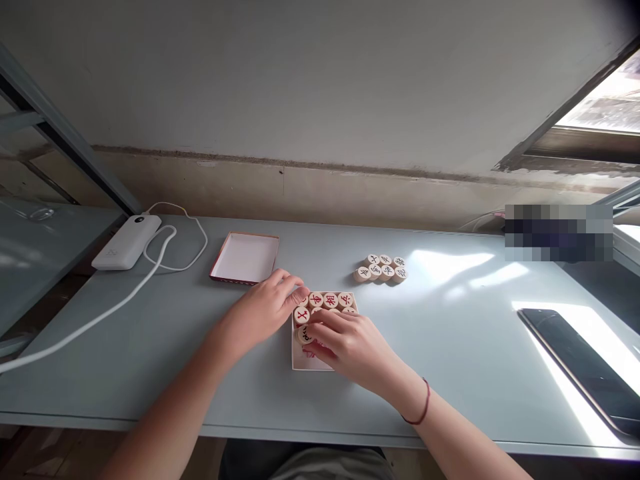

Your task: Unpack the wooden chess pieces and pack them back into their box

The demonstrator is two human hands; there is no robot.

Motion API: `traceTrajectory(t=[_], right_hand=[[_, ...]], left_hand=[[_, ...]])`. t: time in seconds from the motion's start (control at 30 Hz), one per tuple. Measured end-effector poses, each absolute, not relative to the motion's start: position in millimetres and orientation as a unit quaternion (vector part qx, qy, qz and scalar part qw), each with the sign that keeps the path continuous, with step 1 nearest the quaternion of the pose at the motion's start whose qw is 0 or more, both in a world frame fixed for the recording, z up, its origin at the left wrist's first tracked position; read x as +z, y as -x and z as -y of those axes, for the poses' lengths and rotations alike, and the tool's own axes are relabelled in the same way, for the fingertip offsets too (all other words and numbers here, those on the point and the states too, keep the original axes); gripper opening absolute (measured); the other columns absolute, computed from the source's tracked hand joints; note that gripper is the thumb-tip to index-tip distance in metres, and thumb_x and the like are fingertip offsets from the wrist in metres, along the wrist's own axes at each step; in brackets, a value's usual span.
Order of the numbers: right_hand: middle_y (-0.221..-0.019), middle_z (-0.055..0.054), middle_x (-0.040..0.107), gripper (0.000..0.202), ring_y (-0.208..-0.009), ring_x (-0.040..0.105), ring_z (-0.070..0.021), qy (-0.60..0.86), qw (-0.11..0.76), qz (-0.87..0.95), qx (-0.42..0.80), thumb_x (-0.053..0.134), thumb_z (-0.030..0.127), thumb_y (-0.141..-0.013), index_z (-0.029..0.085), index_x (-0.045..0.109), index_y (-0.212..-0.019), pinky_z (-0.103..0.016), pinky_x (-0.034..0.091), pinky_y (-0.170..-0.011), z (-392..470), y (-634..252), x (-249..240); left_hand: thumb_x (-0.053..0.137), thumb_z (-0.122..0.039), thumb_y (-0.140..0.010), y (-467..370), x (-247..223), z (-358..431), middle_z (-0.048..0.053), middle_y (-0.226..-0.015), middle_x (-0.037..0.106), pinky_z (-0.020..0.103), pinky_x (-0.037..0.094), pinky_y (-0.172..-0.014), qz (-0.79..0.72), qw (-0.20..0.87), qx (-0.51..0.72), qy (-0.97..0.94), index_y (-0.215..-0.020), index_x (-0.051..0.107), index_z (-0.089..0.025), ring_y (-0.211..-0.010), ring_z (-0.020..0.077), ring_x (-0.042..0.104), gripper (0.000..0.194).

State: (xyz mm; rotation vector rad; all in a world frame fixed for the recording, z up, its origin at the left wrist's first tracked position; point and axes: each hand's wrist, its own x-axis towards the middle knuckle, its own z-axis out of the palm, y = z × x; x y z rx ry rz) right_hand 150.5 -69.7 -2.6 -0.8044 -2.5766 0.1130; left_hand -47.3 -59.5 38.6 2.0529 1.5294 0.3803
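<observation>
Box [301,362] under your fingers: likely light, thin card, crushable; hold by the side walls. Left hand [264,301] at its far-left corner, finger grip unclear. Right hand [347,340] fingers pinch a disc [305,335]: probably light, rigid, smooth; grip the edge.

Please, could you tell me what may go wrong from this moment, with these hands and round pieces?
The black-marked piece at the right hand's fingertips might slip or knock its neighbours. The left hand, at the corner of the box, could nudge it askew. The phone lies beside bright sunlight, so it may warm up.
</observation>
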Motion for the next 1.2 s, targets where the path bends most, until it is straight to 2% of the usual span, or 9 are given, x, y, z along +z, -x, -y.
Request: traceTrajectory(t=[0.23, 0.33, 0.43, 0.5, 0.6, 0.73, 0.9, 1.07, 1.2], right_hand=[[-0.077, -0.002, 0.063, 0.016, -0.064, 0.055, -0.0111, 0.279, 0.237, 0.930, 0.041, 0.053, 0.022, -0.091, 0.019, 0.059, -0.076, -0.024, 0.031, -0.053, 72, -144, -6], [-0.085, -0.004, 0.065, 0.012, -0.067, 0.057, -0.0119, 0.288, 0.260, 0.916, 0.107, 0.056, 0.028, -0.090, 0.020, 0.062, -0.084, -0.023, 0.037, -0.055, 67, -152, 4], [-0.087, -0.006, 0.065, 0.019, -0.063, 0.056, -0.0117, 0.379, 0.302, 0.859, 0.165, 0.053, 0.034, -0.091, 0.019, 0.063, -0.088, -0.023, 0.042, -0.058, 44, -173, 19], [-0.085, -0.006, 0.065, 0.024, -0.056, 0.054, -0.0111, 0.491, 0.309, 0.805, 0.125, 0.049, 0.037, -0.091, 0.019, 0.065, -0.086, -0.025, 0.042, -0.058, 20, -189, 27], [-0.099, -0.008, 0.067, 0.028, -0.058, 0.057, -0.0132, 0.636, 0.201, 0.741, 0.076, 0.049, 0.040, -0.088, 0.019, 0.067, -0.093, -0.027, 0.040, -0.058, -19, -205, 31], [-0.089, -0.011, 0.069, 0.037, -0.075, 0.065, -0.0232, 0.681, 0.045, 0.722, 0.114, 0.053, 0.044, -0.084, 0.016, 0.069, -0.101, -0.028, 0.040, -0.058, -54, -206, 25], [-0.095, -0.015, 0.070, 0.037, -0.083, 0.066, -0.0275, 0.675, 0.001, 0.728, 0.120, 0.065, 0.030, -0.075, 0.014, 0.069, -0.108, -0.030, 0.043, -0.060, -72, -201, 16], [-0.099, -0.013, 0.070, 0.039, -0.089, 0.066, -0.0268, 0.670, 0.038, 0.733, 0.110, 0.064, 0.024, -0.076, 0.015, 0.067, -0.113, -0.031, 0.048, -0.067, -68, -198, 26], [-0.102, -0.008, 0.070, 0.038, -0.066, 0.067, -0.0158, 0.594, 0.228, 0.725, 0.263, 0.060, 0.040, -0.083, 0.019, 0.063, -0.114, -0.028, 0.052, -0.057, -30, -183, 43]], left_hand=[[0.028, -0.052, -0.097, 45, 32, 60, 0.003, -0.110, 0.059, 0.032, 0.048, -0.082, -0.561, 0.306, 0.118, -0.760, -0.109, 0.058, -0.025, -0.092, 0.0188, 0.063, 0.042], [0.026, -0.055, -0.097, 45, 32, 61, 0.004, -0.113, 0.059, 0.031, 0.048, -0.083, -0.560, 0.310, 0.121, -0.759, -0.110, 0.057, -0.026, -0.096, 0.0192, 0.063, 0.045], [0.026, -0.055, -0.097, 47, 30, 59, 0.004, -0.120, 0.057, 0.033, 0.046, -0.086, -0.560, 0.288, 0.132, -0.765, -0.118, 0.054, -0.026, -0.101, 0.0204, 0.062, 0.046], [0.026, -0.054, -0.097, 47, 26, 56, 0.004, -0.120, 0.057, 0.034, 0.046, -0.086, -0.557, 0.277, 0.133, -0.772, -0.118, 0.055, -0.024, -0.100, 0.0205, 0.062, 0.046], [0.030, -0.051, -0.097, 46, 21, 51, 0.003, -0.114, 0.060, 0.032, 0.047, -0.081, -0.549, 0.266, 0.135, -0.781, -0.111, 0.059, -0.023, -0.092, 0.0194, 0.064, 0.043], [0.033, -0.045, -0.097, 44, 17, 46, 0.000, -0.104, 0.063, 0.029, 0.047, -0.075, -0.533, 0.252, 0.167, -0.790, -0.096, 0.063, -0.024, -0.082, 0.0160, 0.064, 0.037], [0.038, -0.046, -0.096, 46, 15, 44, -0.001, -0.098, 0.065, 0.028, 0.048, -0.071, -0.530, 0.229, 0.209, -0.789, -0.090, 0.063, -0.024, -0.078, 0.0143, 0.063, 0.034], [0.047, -0.043, -0.093, 46, 13, 42, 0.001, -0.096, 0.067, 0.030, 0.051, -0.070, -0.513, 0.161, 0.237, -0.809, -0.095, 0.063, -0.023, -0.080, 0.0160, 0.064, 0.025], [0.053, -0.041, -0.092, 39, 12, 46, 0.006, -0.108, 0.064, 0.037, 0.053, -0.082, -0.464, 0.079, 0.308, -0.827, -0.119, 0.054, -0.023, -0.095, 0.0200, 0.064, 0.033]])
